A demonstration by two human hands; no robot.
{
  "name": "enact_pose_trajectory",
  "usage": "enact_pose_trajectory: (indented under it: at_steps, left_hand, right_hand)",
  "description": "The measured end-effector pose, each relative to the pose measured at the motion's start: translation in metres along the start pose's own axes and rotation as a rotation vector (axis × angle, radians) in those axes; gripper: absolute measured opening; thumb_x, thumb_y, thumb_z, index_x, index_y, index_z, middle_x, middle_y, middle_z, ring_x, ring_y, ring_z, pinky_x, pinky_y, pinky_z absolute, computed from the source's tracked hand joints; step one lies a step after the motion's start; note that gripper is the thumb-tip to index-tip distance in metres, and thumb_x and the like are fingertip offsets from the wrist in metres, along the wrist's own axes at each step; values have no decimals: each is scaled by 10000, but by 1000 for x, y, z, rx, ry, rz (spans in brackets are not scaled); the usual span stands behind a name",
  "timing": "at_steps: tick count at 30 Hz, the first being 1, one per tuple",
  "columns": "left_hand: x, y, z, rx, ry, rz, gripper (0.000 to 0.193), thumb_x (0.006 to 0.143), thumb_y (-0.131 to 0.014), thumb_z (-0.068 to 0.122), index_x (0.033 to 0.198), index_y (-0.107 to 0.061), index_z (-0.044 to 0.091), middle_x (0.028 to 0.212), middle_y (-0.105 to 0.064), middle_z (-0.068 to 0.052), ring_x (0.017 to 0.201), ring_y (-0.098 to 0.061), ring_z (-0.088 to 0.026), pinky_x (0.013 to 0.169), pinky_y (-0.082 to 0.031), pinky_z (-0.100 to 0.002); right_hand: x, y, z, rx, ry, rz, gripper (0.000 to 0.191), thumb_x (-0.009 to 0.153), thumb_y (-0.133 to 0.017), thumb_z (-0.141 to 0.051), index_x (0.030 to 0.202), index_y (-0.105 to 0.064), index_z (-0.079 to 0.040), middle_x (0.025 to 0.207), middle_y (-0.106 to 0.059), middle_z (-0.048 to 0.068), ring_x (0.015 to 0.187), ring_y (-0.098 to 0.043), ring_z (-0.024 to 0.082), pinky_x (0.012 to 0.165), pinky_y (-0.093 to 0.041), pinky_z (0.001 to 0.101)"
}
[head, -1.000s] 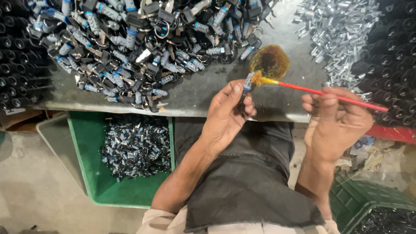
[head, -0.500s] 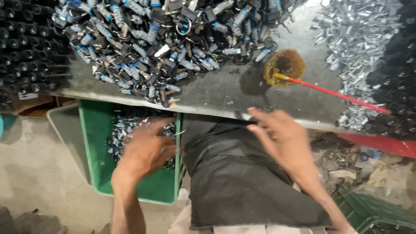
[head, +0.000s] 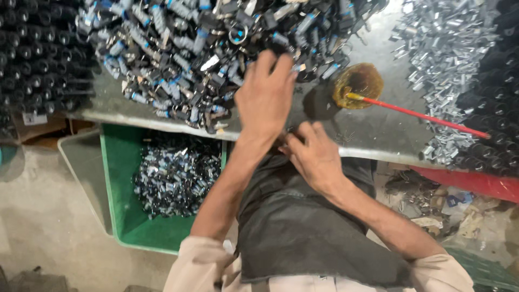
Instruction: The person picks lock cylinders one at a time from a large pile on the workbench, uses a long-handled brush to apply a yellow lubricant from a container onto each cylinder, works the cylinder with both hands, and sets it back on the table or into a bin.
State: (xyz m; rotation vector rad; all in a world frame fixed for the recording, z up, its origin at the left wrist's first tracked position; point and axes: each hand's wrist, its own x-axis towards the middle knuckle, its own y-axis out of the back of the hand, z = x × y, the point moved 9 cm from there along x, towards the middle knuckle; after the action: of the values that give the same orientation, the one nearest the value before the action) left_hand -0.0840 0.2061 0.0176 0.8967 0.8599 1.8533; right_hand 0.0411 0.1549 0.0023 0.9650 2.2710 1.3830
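The left hand (head: 266, 94) reaches onto the near edge of the pile of small black and blue-banded metal parts (head: 184, 59), fingers spread and bent down over the parts. I cannot tell whether its grip has closed on one. The right hand (head: 313, 157) rests at the near edge of the desk (head: 373, 135), fingers curled together as if pinching something small, but what it grips, if anything, is hidden.

The pile sits right at the near edge, so a careless sweep of the left hand could probably push loose parts off it; some would land in the green crate (head: 130, 216) below, already holding similar parts, others on the floor. The small amber dish (head: 359, 84) with its red-handled brush (head: 421, 116) stands just beside the pile, near the left hand; a knock from a wrist could likely tip it.

The parts look short, cylindrical, dark with blue or silver bands, tangled and heaped without order. A heap of bright metal clips (head: 448, 48) lies towards the far right corner.
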Motion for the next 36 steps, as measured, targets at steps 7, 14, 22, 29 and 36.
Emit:
enact_pose_trajectory:
  at_steps: [7, 14, 22, 29, 36]
  left_hand:
    - [-28, 40, -25, -953, 87, 79, 250, 1121, -542, 311, 1109, -536, 61, 1195, -629, -95, 991, -598, -224, 903, -516, -376]
    - [-114, -27, 18, -2024, 862, -353, 342, 1091, -443, 380, 928, -489, 82, 692, -389, 28, 623, -404, -109, 560, -346, -265]
    - [-138, -45, 36, -2171, 863, -506, 255, 1057, -498, 277, 879, -468, 97, 624, -311, 64, 527, -264, -49, 447, -222, -230]
    - [-141, -43, 21, -1833, 909, -527, 300, 1112, -514, 283, 1164, -615, 5, 715, -362, 78, 677, -395, -41, 649, -397, -240]
    - [-144, -34, 32, -1851, 938, -557, 351, 1028, -583, 220, 1359, -555, 107, 1064, -604, 1, 922, -568, -65, 740, -488, -245]
  right_hand:
    - [-19, 23, 7, 312, -54, 162, 168, 839, -825, -132, 967, -717, -115, 854, -584, 53, 775, -601, 256, 653, -502, 401]
    - [-53, 50, 37, 455, -329, 243, 70, 953, -656, 25, 954, -602, -19, 901, -575, 98, 763, -566, 214, 686, -468, 334]
    - [-71, 37, 51, 842, -420, 273, 113, 952, -680, 37, 1030, -609, -7, 1029, -573, 51, 842, -542, 86, 728, -470, 226]
    - [-73, 37, 55, 974, -477, 302, 156, 923, -725, 99, 1028, -659, 5, 1052, -569, 53, 885, -567, 79, 750, -485, 207]
    - [-57, 36, 45, 1141, -454, 288, 156, 907, -719, 109, 1009, -655, 10, 1116, -643, 97, 1029, -674, 134, 872, -586, 254]
